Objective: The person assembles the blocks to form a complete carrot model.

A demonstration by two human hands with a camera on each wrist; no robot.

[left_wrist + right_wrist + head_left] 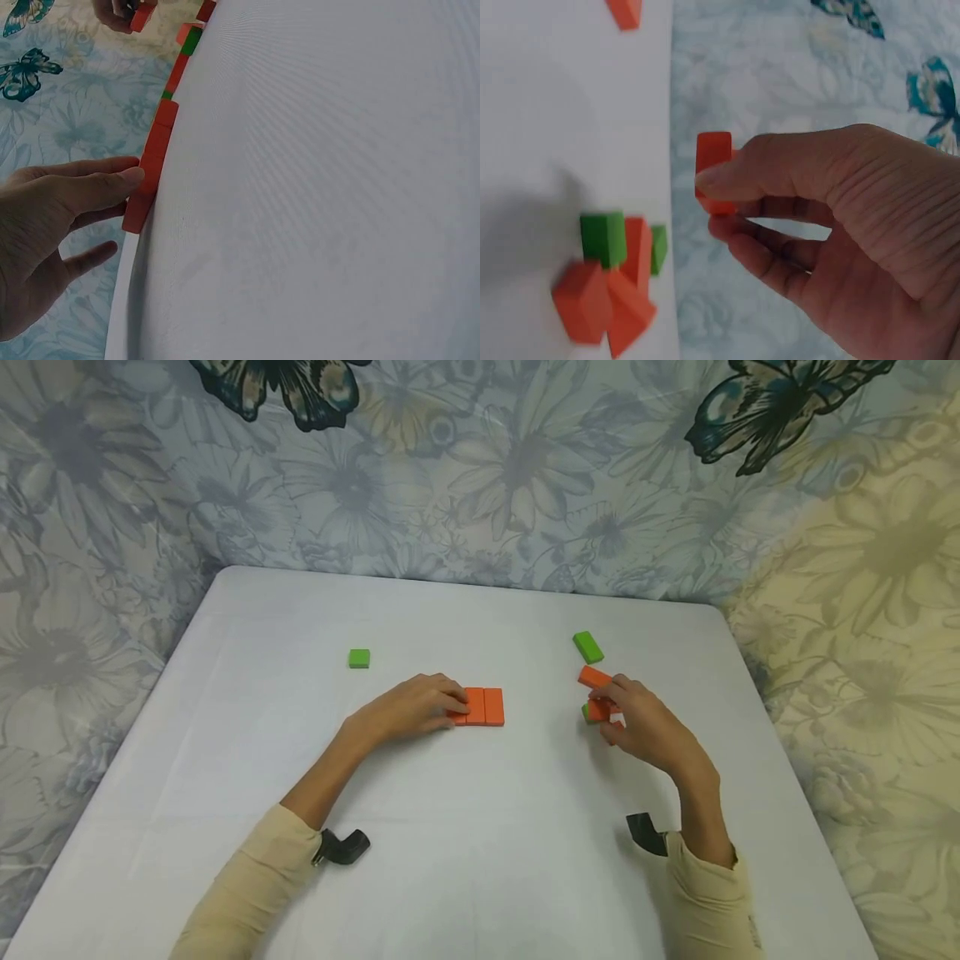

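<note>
Several flat orange blocks [476,706] lie side by side in a row mid-table. My left hand [408,708] pinches the left end block of the row, its thumb on the near side and fingertips on the far side, partly covering it. In the left wrist view, the orange row [154,142] rests on the table. My right hand [648,727] pinches a single orange block [714,146] between thumb and fingers, held above the table. Beneath and beside this hand lie loose orange blocks [585,300] and a green block [604,240], partly hidden in the head view.
A green block [588,647] lies behind the right hand's pile. Another small green block [359,658] sits alone, farther back on the left. The white table [480,860] ends at a wall [525,485] with flower print and butterfly decorations.
</note>
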